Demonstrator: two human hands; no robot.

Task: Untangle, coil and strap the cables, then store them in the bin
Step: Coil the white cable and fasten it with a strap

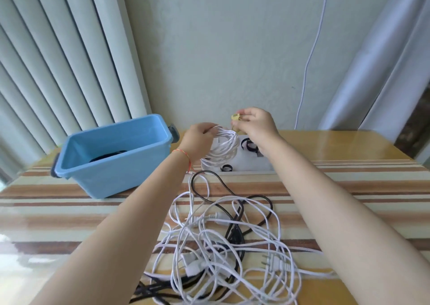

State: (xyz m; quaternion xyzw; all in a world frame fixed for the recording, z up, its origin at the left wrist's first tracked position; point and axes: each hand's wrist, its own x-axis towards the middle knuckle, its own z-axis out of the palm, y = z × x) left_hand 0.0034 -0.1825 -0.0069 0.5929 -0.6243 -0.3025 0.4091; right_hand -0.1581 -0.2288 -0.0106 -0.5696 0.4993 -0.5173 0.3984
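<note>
My left hand (199,139) grips a coiled white cable (224,147) by its top, held above the far middle of the table. Just right of it, my right hand (257,124) pinches a small yellow strap (235,116) beside the coil's upper edge. A tangle of white and black cables (223,246) lies on the table in front of me, with white plugs (277,264) showing. The blue bin (111,155) stands at the left and has a black coiled cable (109,156) inside.
Black straps (249,144) lie on a white sheet (258,163) under my hands, one small one (226,167) near its front edge. The table has a striped cloth (69,211). A thin white cord (309,58) hangs on the wall behind. Curtains flank both sides.
</note>
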